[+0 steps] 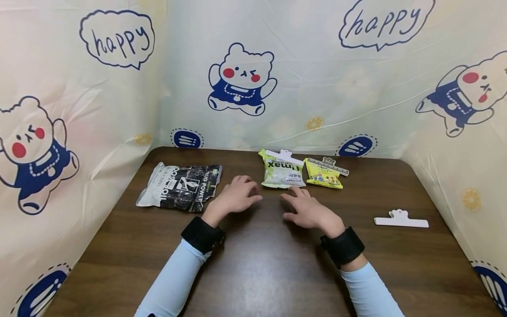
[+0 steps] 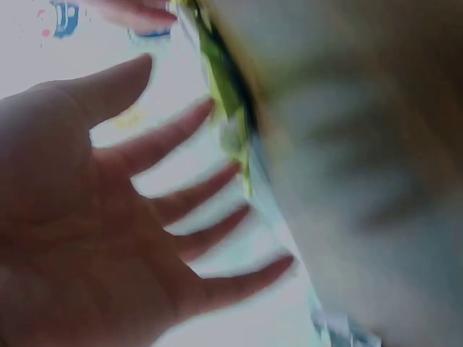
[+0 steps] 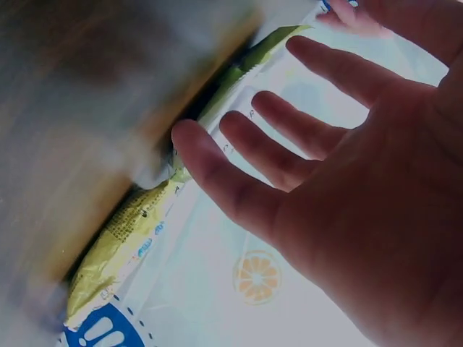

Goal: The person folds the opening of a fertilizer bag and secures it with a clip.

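My left hand [image 1: 236, 195] hovers over the table between a black-and-white bag [image 1: 186, 187] and a green-and-white packet [image 1: 283, 169]. Its fingers are spread and relaxed, holding nothing, as the left wrist view also shows. My right hand [image 1: 309, 208] is just in front of the green packet, fingers loosely extended and holding nothing. A white clip [image 1: 285, 155] grips the green packet's top edge. Beside it on the right lies a smaller yellow packet [image 1: 324, 175], its top held by a ruler-marked clip [image 1: 328, 165]. In the right wrist view the yellow packet [image 3: 119, 246] appears past my fingers.
A loose white clip [image 1: 401, 219] lies on the right part of the brown wooden table [image 1: 257, 273]. Printed cloth [image 1: 309, 79] with bears and lettering surrounds the table at the back and both sides.
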A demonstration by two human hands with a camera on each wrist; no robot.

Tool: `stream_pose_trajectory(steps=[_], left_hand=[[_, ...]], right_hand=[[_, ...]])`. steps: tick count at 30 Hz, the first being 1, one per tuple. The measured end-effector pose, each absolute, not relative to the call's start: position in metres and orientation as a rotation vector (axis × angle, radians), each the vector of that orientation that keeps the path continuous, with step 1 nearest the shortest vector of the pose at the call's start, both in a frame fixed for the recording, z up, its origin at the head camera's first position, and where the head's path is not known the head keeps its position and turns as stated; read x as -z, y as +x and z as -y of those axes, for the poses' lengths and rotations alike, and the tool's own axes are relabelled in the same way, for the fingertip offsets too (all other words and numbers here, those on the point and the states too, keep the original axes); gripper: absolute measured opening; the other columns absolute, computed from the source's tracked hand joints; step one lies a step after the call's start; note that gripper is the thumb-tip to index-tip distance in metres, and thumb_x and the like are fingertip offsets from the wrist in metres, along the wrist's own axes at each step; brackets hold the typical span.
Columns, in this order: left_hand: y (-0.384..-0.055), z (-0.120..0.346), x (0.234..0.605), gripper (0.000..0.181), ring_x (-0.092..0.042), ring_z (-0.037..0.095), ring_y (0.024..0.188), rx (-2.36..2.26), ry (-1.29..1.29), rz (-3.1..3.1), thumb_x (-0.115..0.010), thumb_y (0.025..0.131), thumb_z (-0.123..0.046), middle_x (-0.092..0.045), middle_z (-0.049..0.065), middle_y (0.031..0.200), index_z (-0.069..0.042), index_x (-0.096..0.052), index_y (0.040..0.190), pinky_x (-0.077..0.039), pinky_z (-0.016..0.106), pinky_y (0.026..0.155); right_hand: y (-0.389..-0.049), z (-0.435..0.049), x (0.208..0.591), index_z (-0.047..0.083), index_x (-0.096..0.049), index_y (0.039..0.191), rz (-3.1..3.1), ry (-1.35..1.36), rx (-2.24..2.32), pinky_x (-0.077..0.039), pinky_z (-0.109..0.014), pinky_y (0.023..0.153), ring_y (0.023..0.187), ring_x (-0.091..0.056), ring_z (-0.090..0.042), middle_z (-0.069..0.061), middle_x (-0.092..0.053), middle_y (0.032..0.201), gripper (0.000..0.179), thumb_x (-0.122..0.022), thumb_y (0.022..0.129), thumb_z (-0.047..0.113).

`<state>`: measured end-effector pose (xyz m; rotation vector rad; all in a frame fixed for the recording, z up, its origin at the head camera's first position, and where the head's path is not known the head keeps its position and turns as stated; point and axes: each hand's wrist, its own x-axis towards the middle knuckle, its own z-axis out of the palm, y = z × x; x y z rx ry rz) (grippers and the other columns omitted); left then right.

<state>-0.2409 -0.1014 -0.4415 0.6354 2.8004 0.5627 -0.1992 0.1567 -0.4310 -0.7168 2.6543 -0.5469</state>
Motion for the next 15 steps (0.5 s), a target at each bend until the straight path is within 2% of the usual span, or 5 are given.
stream_pose_trajectory(steps=[3,5,7,11,15], left_hand=[[-0.243,0.118,0.438,0.057,-0.016,0.051,0.154,-0.452,0.384,-2.779,-0.058,0.105,-0.044,-0.031,0.03,0.164,-0.008,-0.055,0.148,-0.026,0.08,0.113],[-0.245,0.129,0.437,0.062,-0.006,0.054,0.156,-0.416,0.246,-2.756,-0.055,0.107,-0.045,-0.019,0.035,0.168,-0.005,-0.047,0.154,-0.02,0.084,0.113],[-0.247,0.137,0.435,0.067,-0.001,0.057,0.155,-0.419,0.134,-2.741,-0.053,0.107,-0.046,-0.011,0.039,0.168,-0.002,-0.042,0.157,-0.018,0.086,0.112],[-0.251,0.152,0.431,0.07,-0.009,0.062,0.152,-0.45,0.033,-2.716,-0.05,0.108,-0.045,-0.01,0.043,0.166,0.003,-0.038,0.157,-0.023,0.084,0.112],[-0.252,0.162,0.427,0.068,-0.02,0.065,0.147,-0.427,0.088,-2.686,-0.049,0.109,-0.043,-0.011,0.045,0.165,0.007,-0.04,0.154,-0.029,0.076,0.115]], right_hand=[[-0.198,-0.157,0.43,0.004,-0.045,0.156,-2.637,-0.729,0.568,-0.036,-0.071,0.113,0.148,-0.03,-0.05,-0.031,-0.03,0.164,0.06,-0.066,0.103,0.024],[-0.198,-0.158,0.43,0.004,-0.046,0.156,-2.622,-0.729,0.582,-0.035,-0.07,0.114,0.148,-0.03,-0.05,-0.031,-0.031,0.164,0.059,-0.066,0.103,0.024],[-0.198,-0.159,0.431,0.004,-0.046,0.155,-2.612,-0.737,0.596,-0.035,-0.069,0.114,0.148,-0.031,-0.05,-0.031,-0.032,0.163,0.059,-0.066,0.104,0.023],[-0.198,-0.16,0.431,0.003,-0.047,0.155,-2.605,-0.757,0.614,-0.036,-0.068,0.114,0.146,-0.033,-0.049,-0.031,-0.034,0.162,0.058,-0.066,0.104,0.023],[-0.198,-0.161,0.43,0.003,-0.048,0.154,-2.606,-0.769,0.614,-0.037,-0.067,0.114,0.144,-0.035,-0.048,-0.031,-0.036,0.161,0.058,-0.066,0.103,0.023]])
